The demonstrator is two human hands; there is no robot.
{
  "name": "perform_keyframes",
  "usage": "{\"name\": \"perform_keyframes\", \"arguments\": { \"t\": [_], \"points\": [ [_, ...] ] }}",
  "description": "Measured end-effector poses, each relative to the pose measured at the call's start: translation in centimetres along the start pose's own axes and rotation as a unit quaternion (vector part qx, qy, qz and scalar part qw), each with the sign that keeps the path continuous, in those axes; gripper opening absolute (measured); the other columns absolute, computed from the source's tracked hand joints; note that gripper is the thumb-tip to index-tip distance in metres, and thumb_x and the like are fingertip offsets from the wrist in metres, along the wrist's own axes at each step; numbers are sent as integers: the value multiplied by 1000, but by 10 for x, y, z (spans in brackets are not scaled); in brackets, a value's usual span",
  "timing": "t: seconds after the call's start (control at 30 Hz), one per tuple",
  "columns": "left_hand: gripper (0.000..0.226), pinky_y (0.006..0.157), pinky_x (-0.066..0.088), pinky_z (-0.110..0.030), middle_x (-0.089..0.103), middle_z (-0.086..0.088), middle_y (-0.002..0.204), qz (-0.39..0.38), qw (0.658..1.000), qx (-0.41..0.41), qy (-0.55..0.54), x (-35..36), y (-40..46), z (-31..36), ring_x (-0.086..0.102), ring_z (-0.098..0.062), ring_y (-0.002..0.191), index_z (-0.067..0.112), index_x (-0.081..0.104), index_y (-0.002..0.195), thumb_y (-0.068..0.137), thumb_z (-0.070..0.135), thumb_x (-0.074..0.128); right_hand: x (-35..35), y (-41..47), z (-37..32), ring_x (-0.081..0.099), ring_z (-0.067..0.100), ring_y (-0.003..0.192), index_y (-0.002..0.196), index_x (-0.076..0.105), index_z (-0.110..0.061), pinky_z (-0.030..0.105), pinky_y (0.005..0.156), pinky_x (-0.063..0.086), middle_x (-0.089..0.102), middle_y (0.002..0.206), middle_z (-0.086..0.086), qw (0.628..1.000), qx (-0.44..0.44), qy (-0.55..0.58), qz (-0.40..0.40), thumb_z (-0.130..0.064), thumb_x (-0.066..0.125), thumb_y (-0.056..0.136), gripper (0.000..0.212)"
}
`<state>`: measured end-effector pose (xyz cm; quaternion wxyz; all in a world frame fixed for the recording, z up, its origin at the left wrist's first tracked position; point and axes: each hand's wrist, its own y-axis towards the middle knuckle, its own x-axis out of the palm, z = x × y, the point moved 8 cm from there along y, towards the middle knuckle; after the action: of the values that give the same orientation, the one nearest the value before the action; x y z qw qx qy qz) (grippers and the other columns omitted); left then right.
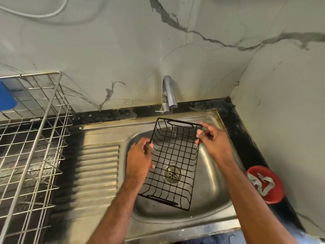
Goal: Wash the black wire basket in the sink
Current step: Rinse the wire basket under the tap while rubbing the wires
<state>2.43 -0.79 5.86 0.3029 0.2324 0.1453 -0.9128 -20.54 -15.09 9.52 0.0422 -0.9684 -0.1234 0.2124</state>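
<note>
1. One black wire basket (173,161), open grid with handle slots, is hanging tilted over the sink (212,187) basin, under the tap (169,93).
2. Left hand (139,158) and right hand (213,140) are gripping opposite rims.

We see marbled grey walls (123,50) meeting in a corner, a black surface (244,138) along them, a steel rack (35,138) at left, and a red bowl (267,185) at right.

1 black basket (173,164), 1 faucet (168,93), 1 red bowl (265,184).
</note>
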Motion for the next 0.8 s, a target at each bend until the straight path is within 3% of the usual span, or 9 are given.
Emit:
{"name": "perform_keyframes", "arguments": {
  "t": [0.07,0.17,0.27,0.33,0.47,0.63,0.8],
  "points": [
    [32,38,44,-13,61,2,119,-7,1000,-9,-2,3,2,-2,72,-19,57,18,59,132,101,22,57,-2,-2,-2,72,1,80,139,56,-24,8,73,47,74,86,3,1000,3,-7,2,-21,64,98,42],
    [31,42,50,-16,60,5,118,-19,1000,-15,11,10,6,-6,74,-15,63,21,58,132,101,24,57,-9,-5,-5,73,2,76,133,59,-23,15,76,53,74,87,1,1000,6,-17,6,-19,65,97,37],
    [25,61,63,-31,65,5,118,-28,999,8,22,19,8,-2,75,-14,81,22,61,127,102,23,56,-18,-10,-6,74,4,73,127,61,-23,15,71,54,74,88,-2,999,21,-24,16,-18,66,96,32],
    [20,72,64,-43,71,1,115,-30,999,22,25,25,11,1,74,-16,89,22,63,121,102,22,57,-25,-12,-7,74,6,71,124,62,-23,13,66,51,75,85,0,999,28,-14,24,-17,67,96,29],
    [21,82,62,-39,73,2,108,-46,997,43,52,39,18,6,71,-14,88,21,64,121,101,22,58,-35,-18,-9,75,11,67,117,64,-22,18,66,50,76,77,4,999,39,12,30,-18,71,93,24],
    [14,69,64,-45,74,6,106,-76,995,51,47,56,22,5,73,-11,90,27,64,112,102,22,57,-43,-20,-10,76,18,66,111,65,-23,23,61,49,76,76,7,998,41,39,29,-21,72,92,20],
    [19,65,63,-42,73,14,112,-84,994,57,42,63,24,9,73,-9,88,29,62,117,103,21,53,-45,-22,-8,76,19,69,111,64,-25,28,65,54,76,76,7,998,39,38,22,-23,71,93,20]
  ]
}}
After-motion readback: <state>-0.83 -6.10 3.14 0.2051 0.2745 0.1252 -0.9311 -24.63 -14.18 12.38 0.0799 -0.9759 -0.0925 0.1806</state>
